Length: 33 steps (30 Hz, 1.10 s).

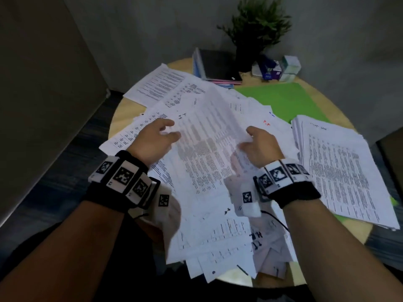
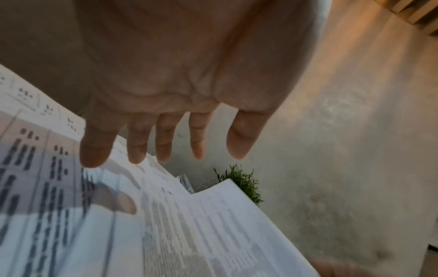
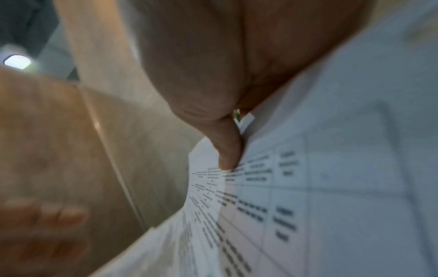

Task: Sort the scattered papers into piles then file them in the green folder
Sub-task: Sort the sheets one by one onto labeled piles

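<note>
Printed papers [image 1: 218, 236] lie scattered over a round wooden table [image 1: 122, 114]. The green folder [image 1: 290, 101] lies flat at the back right, its near edge under loose sheets. My right hand [image 1: 257, 142] pinches one printed sheet [image 1: 207, 138], raised off the heap. The thumb [image 3: 227, 155] presses on its top side and the fingers are hidden beneath. My left hand [image 1: 159, 136] hovers at the sheet's left edge with fingers straight and spread [image 2: 163, 150], holding nothing. A neater stack of printed pages [image 1: 340, 171] sits at the right.
Stacked notebooks [image 1: 216, 66], a potted plant [image 1: 257, 29] and small boxes [image 1: 281, 68] stand along the table's back edge by the grey wall. Some papers overhang the near rim. A strip of green shows under the right stack [image 1: 393, 201].
</note>
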Each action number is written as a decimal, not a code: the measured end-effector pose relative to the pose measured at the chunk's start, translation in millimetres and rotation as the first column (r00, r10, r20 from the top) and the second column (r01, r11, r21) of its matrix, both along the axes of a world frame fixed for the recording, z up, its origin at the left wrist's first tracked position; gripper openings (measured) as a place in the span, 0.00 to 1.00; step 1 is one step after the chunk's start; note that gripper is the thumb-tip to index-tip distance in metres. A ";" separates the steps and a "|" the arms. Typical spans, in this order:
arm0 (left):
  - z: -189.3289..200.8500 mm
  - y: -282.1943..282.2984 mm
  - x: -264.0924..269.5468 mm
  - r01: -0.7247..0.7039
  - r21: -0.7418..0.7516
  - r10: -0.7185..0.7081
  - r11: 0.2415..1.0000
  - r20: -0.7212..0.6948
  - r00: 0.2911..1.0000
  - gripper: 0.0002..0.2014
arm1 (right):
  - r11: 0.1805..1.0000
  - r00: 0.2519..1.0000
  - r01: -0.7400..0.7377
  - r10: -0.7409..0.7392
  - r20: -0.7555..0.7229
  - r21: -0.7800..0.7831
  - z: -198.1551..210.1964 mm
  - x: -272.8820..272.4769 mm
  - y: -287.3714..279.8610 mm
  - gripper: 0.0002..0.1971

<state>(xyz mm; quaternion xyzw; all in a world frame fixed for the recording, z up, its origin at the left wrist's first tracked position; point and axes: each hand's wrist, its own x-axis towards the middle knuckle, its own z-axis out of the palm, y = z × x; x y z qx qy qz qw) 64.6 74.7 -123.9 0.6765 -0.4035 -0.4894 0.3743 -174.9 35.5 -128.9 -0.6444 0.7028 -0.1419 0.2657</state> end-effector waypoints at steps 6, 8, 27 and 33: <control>6.9 -0.7 16.2 -0.110 -0.017 0.108 0.994 -0.087 0.990 0.36 | 0.979 0.824 0.195 -0.129 0.552 -0.062 9.4 -16.5 29.7 0.17; 7.9 0.6 21.1 -0.097 -0.012 0.093 0.995 -0.189 0.977 0.37 | 0.981 0.683 0.195 -0.122 0.720 -0.018 13.2 -7.7 37.4 0.12; 12.7 1.7 64.7 -0.321 -0.266 0.331 0.909 -0.005 0.943 0.21 | 0.981 0.953 -0.148 0.174 -0.246 0.123 -20.0 40.6 12.6 0.08; 17.8 0.0 53.8 -0.259 -0.240 0.266 0.936 -0.006 0.964 0.21 | 0.996 0.973 -0.049 0.032 -0.230 -0.070 -2.3 11.7 13.7 0.11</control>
